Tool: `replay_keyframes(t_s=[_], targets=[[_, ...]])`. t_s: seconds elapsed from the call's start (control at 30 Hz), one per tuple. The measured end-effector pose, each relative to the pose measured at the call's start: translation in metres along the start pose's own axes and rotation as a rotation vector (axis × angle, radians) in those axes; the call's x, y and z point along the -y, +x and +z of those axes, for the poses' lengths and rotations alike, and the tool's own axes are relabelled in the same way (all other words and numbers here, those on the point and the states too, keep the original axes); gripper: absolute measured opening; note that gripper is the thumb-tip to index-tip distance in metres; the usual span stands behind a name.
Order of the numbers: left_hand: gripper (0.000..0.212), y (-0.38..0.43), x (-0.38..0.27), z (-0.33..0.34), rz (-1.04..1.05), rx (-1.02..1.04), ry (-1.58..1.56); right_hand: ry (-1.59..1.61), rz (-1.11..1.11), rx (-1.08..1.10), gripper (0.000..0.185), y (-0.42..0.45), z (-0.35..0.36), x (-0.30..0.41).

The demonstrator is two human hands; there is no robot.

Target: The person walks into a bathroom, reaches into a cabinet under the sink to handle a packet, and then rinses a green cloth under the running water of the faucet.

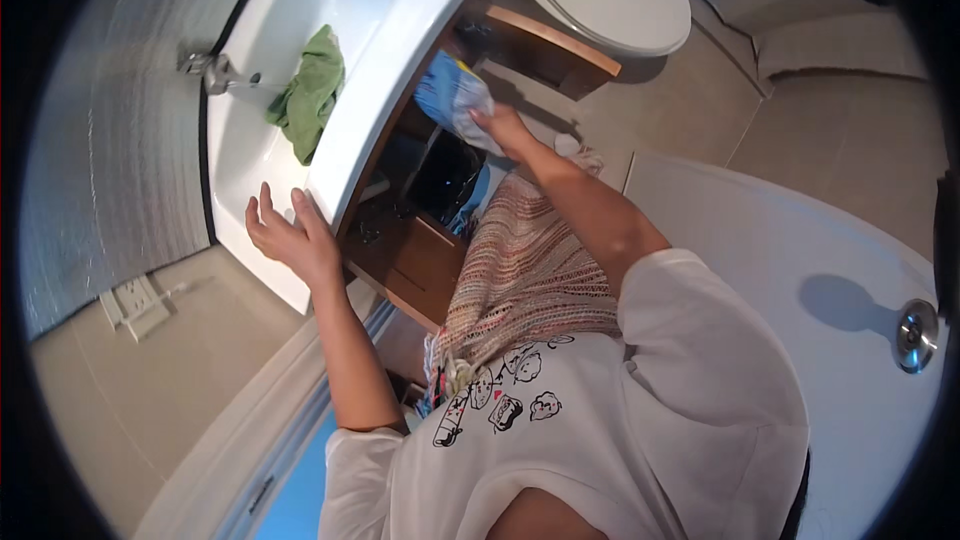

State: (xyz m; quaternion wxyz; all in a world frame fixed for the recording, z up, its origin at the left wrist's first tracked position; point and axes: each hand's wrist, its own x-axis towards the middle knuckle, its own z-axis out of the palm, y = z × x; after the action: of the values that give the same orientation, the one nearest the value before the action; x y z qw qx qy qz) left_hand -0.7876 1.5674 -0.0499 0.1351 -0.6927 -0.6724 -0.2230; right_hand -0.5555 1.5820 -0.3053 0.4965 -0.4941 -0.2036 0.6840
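Note:
My right hand grips the near end of a soft blue-and-white plastic package, held at the open front of the vanity cabinet. Part of the package's far end lies in the shade under the counter. With fingers spread and nothing in them, my left hand is at the near rim of the white sink; whether it touches the rim I cannot tell. A crumpled green cloth lies in the basin, below the metal faucet. Inside the cabinet, a dark glossy object shows only in part.
Two wooden cabinet doors, one near the toilet and one by my left arm, stand swung out: the far door and the near door. A striped woven textile lies below me. The bathtub is on my right.

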Motion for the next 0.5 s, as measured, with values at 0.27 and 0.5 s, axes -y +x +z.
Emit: replay_keyframes(t_s=[0.27, 0.5], targets=[[0.037, -0.006, 0.002, 0.006, -0.04, 0.052, -0.068, -0.737, -1.099, -0.016, 0.02, 0.098, 0.067, -0.03], [0.032, 0.001, -0.008, 0.011, -0.021, 0.081, -0.077, -0.828, -0.845, -0.217, 0.052, 0.125, 0.084, -0.097]])
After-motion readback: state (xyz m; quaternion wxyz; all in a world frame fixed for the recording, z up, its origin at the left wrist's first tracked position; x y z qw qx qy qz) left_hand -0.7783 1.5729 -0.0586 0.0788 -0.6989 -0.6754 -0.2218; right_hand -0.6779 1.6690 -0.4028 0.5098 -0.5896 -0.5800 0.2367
